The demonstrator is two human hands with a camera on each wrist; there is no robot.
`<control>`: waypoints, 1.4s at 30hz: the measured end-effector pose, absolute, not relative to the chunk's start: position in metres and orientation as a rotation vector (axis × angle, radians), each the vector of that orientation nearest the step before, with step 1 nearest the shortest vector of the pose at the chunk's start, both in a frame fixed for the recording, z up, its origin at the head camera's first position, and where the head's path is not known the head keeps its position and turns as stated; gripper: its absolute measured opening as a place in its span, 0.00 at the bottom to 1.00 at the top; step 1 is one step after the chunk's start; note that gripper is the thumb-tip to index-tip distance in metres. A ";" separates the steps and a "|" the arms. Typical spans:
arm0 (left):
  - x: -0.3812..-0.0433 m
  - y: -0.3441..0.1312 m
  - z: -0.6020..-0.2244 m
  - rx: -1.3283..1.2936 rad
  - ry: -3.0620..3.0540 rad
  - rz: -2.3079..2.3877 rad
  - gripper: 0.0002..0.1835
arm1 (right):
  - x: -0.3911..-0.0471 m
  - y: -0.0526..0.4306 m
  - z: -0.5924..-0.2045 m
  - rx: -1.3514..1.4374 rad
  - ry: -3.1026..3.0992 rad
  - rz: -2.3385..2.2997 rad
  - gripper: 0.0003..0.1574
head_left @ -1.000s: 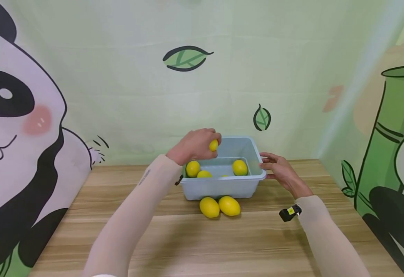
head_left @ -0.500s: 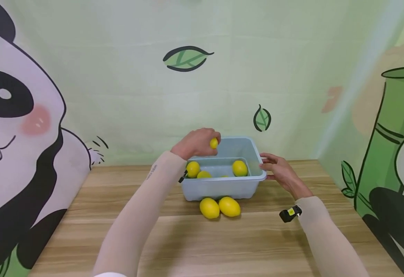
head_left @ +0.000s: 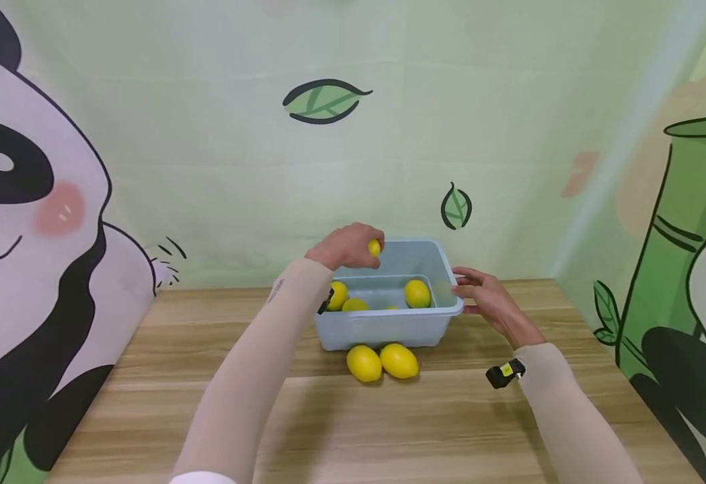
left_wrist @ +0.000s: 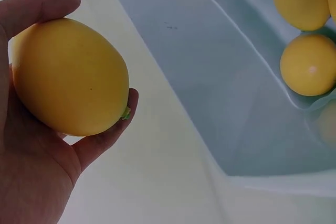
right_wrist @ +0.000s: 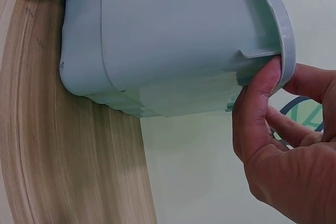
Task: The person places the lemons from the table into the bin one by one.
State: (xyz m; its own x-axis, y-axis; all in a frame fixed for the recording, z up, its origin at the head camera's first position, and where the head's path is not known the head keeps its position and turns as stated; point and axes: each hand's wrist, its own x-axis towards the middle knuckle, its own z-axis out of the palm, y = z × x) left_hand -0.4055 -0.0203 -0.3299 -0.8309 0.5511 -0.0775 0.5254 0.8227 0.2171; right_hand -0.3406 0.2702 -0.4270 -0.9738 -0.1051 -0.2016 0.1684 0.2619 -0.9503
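My left hand [head_left: 349,245] grips a yellow lemon [left_wrist: 73,77] above the left part of a light blue plastic bin [head_left: 383,329]. In the left wrist view the thumb and fingers curl round the lemon, whose small green stem end shows. My right hand [head_left: 489,299] pinches the rim at the bin's right end; in the right wrist view its fingers [right_wrist: 262,87] hook round that rim from below. Inside the bin lie several lemons, one lemon [head_left: 417,294] at the right and others at the left, partly hidden by the front wall and my left wrist.
Two lemons, a left one [head_left: 364,364] and a right one [head_left: 399,361], lie side by side on the wooden table [head_left: 425,430] in front of the bin. Behind the table hangs a pale green backdrop [head_left: 226,168] printed with pandas, leaves and bamboo.
My left forearm has swung a little to the right, while the left hand stays over the bin with the lemon. The right hand keeps its hold on the rim.
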 end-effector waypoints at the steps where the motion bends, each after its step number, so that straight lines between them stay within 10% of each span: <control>1: -0.407 -0.020 -0.330 0.843 2.864 0.283 0.16 | -0.341 0.270 -0.427 0.058 2.307 -1.784 0.38; 42: -0.426 -0.029 -0.365 0.653 2.745 0.381 0.19 | -0.343 0.271 -0.430 0.077 2.306 -1.793 0.37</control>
